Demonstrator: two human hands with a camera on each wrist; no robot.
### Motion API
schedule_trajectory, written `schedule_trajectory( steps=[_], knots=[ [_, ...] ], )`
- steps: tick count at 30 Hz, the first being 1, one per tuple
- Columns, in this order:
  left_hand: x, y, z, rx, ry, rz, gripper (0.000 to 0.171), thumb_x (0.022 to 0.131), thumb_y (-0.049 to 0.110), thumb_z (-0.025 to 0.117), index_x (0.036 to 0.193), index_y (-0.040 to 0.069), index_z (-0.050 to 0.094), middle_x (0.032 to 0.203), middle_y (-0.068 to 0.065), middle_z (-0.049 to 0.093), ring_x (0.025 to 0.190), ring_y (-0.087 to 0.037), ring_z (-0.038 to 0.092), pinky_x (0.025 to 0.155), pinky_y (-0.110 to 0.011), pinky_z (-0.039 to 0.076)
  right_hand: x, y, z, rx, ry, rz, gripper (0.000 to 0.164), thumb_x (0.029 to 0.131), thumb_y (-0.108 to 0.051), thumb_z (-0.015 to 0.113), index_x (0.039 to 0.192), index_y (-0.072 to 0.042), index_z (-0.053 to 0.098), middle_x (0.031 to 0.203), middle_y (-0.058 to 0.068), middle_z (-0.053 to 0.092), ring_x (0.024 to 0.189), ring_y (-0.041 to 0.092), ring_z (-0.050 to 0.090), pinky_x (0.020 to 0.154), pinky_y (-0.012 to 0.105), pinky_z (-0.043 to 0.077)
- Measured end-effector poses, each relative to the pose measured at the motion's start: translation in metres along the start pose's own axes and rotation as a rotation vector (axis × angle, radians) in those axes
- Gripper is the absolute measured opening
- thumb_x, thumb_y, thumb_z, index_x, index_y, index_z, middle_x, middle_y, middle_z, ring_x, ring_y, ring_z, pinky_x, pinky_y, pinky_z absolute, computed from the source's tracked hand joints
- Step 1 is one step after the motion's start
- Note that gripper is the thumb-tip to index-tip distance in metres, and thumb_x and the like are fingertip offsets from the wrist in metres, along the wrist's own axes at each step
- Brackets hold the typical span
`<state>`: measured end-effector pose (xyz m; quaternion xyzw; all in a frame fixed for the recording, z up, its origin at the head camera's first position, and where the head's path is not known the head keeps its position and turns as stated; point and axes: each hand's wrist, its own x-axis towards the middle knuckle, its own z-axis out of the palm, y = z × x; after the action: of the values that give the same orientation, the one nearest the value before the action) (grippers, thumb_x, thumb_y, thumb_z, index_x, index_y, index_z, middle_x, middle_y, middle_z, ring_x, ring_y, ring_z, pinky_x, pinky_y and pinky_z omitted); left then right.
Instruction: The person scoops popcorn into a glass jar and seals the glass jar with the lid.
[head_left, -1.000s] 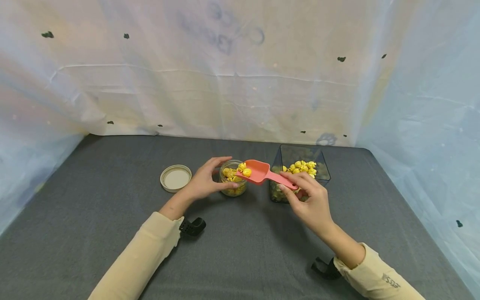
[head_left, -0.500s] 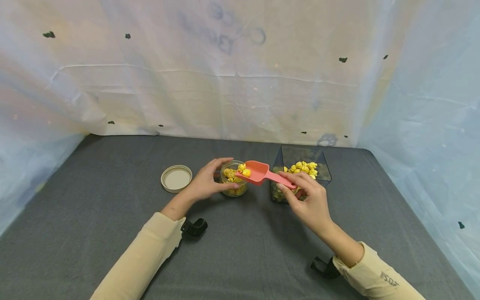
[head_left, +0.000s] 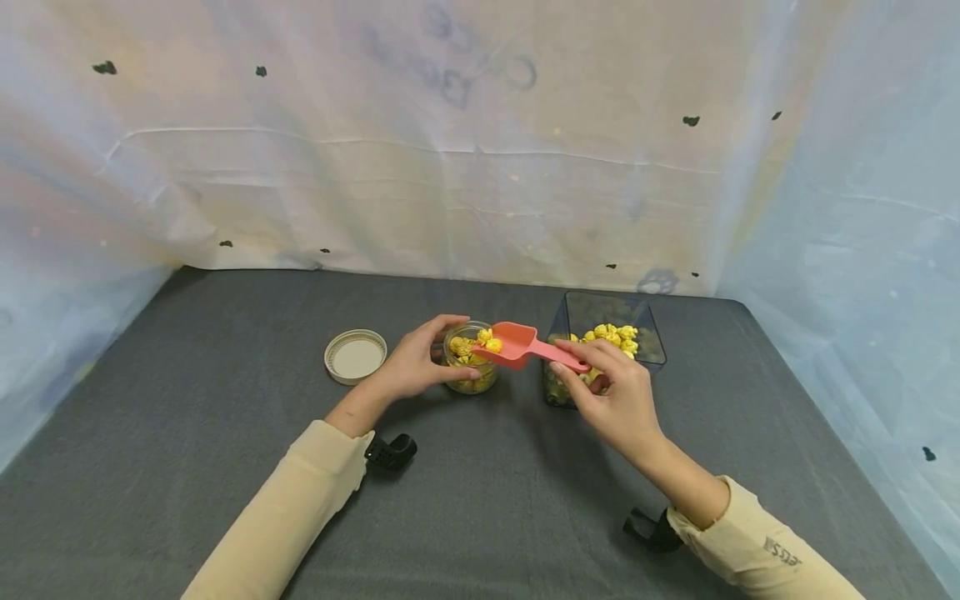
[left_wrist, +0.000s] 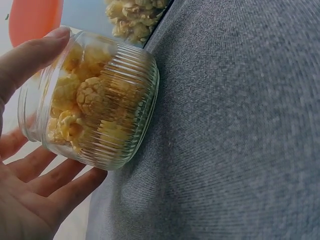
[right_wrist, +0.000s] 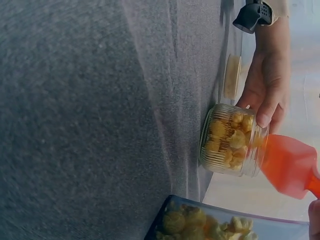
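A ribbed glass jar [left_wrist: 100, 105] full of yellow popcorn stands on the grey cloth. My left hand [head_left: 411, 360] grips it, thumb on the near side near the rim and fingers round the far side. My right hand [head_left: 613, 400] pinches the handle of a coral-red scoop [head_left: 516, 343] between thumb and fingers. The scoop's front edge lies over the jar's mouth, with a few popcorn pieces [head_left: 489, 340] at its tip. In the right wrist view the scoop [right_wrist: 289, 162] tilts at the jar's opening. Behind my right hand is a clear, dark-tinted box [head_left: 651, 337] holding more popcorn.
A round cream lid [head_left: 356, 357] with a patterned edge lies left of the jar. Grey cloth [head_left: 480, 517] covers the table, and a pale curtain [head_left: 450, 208] hangs along its back and sides. Both wrists wear black straps [head_left: 393, 452].
The right hand has shifted slightly left along the scoop's handle. The jar, the scoop and the popcorn at its tip look nearly the same; the whole view has drifted a little.
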<state>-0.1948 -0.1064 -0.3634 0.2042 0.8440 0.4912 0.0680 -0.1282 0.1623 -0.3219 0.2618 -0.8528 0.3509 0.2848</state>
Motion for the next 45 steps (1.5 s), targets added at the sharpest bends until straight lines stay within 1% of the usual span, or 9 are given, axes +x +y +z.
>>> schedule_trajectory(
  steps=[5, 11, 17, 22, 30, 33, 39, 45],
  knots=[
    [0.000, -0.001, 0.000, 0.004, -0.001, 0.004, 0.077, 0.078, 0.024, 0.081, 0.143, 0.008, 0.041, 0.146, -0.012, 0.043, 0.130, -0.036, 0.045, 0.103, -0.048, 0.044, 0.003, -0.001, 0.000, -0.012, -0.014, -0.015, 0.033, 0.075, -0.002, 0.079, 0.108, -0.004, 0.073, 0.080, 0.001, 0.063, 0.056, 0.003, 0.047, 0.047, 0.013, 0.042],
    [0.000, -0.001, 0.000, -0.005, 0.003, 0.004, 0.077, 0.077, 0.025, 0.082, 0.142, 0.010, 0.042, 0.146, -0.012, 0.043, 0.130, -0.036, 0.046, 0.102, -0.048, 0.045, 0.007, -0.002, 0.000, -0.023, -0.026, -0.031, 0.035, 0.073, 0.001, 0.079, 0.107, -0.005, 0.074, 0.078, 0.002, 0.062, 0.055, 0.005, 0.047, 0.046, 0.015, 0.042],
    [0.000, 0.000, 0.000, -0.021, -0.003, 0.002, 0.078, 0.077, 0.023, 0.082, 0.142, 0.008, 0.042, 0.146, -0.012, 0.043, 0.131, -0.036, 0.045, 0.103, -0.049, 0.044, 0.010, -0.005, 0.001, -0.028, -0.051, -0.004, 0.030, 0.076, -0.003, 0.079, 0.106, -0.005, 0.074, 0.076, 0.000, 0.061, 0.057, 0.006, 0.047, 0.047, 0.015, 0.042],
    [-0.001, 0.002, -0.001, -0.033, -0.004, -0.007, 0.077, 0.077, 0.022, 0.082, 0.142, 0.010, 0.042, 0.145, -0.011, 0.044, 0.131, -0.034, 0.045, 0.103, -0.048, 0.044, 0.014, -0.008, 0.002, -0.036, -0.078, 0.013, 0.027, 0.080, -0.007, 0.077, 0.106, -0.004, 0.074, 0.081, 0.002, 0.065, 0.057, 0.006, 0.047, 0.047, 0.017, 0.043],
    [0.000, 0.001, 0.000, -0.020, 0.000, 0.001, 0.075, 0.077, 0.022, 0.082, 0.141, 0.010, 0.044, 0.145, -0.010, 0.045, 0.130, -0.034, 0.046, 0.102, -0.048, 0.045, 0.020, -0.011, 0.001, -0.062, -0.116, 0.032, 0.025, 0.082, -0.010, 0.075, 0.106, -0.002, 0.073, 0.082, 0.005, 0.066, 0.056, 0.010, 0.050, 0.047, 0.019, 0.044],
    [0.000, 0.001, 0.000, -0.025, 0.000, -0.010, 0.074, 0.077, 0.021, 0.082, 0.140, 0.012, 0.044, 0.144, -0.008, 0.045, 0.130, -0.033, 0.046, 0.103, -0.047, 0.044, 0.021, -0.011, 0.000, -0.071, -0.123, 0.043, 0.025, 0.083, -0.011, 0.075, 0.106, -0.003, 0.073, 0.082, 0.005, 0.066, 0.057, 0.010, 0.050, 0.047, 0.020, 0.044],
    [0.000, 0.002, 0.000, -0.022, -0.004, -0.021, 0.073, 0.078, 0.023, 0.082, 0.140, 0.014, 0.044, 0.144, -0.008, 0.045, 0.131, -0.034, 0.045, 0.104, -0.047, 0.044, 0.021, -0.011, -0.002, -0.078, -0.108, 0.036, 0.024, 0.082, -0.010, 0.075, 0.105, -0.002, 0.074, 0.081, 0.004, 0.065, 0.056, 0.012, 0.051, 0.047, 0.020, 0.045],
    [0.000, 0.001, 0.000, -0.020, -0.003, -0.018, 0.073, 0.078, 0.023, 0.082, 0.140, 0.013, 0.044, 0.145, -0.008, 0.044, 0.130, -0.033, 0.045, 0.104, -0.047, 0.044, 0.021, -0.008, -0.006, -0.072, -0.038, 0.009, 0.028, 0.078, -0.007, 0.078, 0.105, -0.002, 0.074, 0.080, 0.005, 0.066, 0.053, 0.007, 0.050, 0.047, 0.016, 0.043]
  ],
)
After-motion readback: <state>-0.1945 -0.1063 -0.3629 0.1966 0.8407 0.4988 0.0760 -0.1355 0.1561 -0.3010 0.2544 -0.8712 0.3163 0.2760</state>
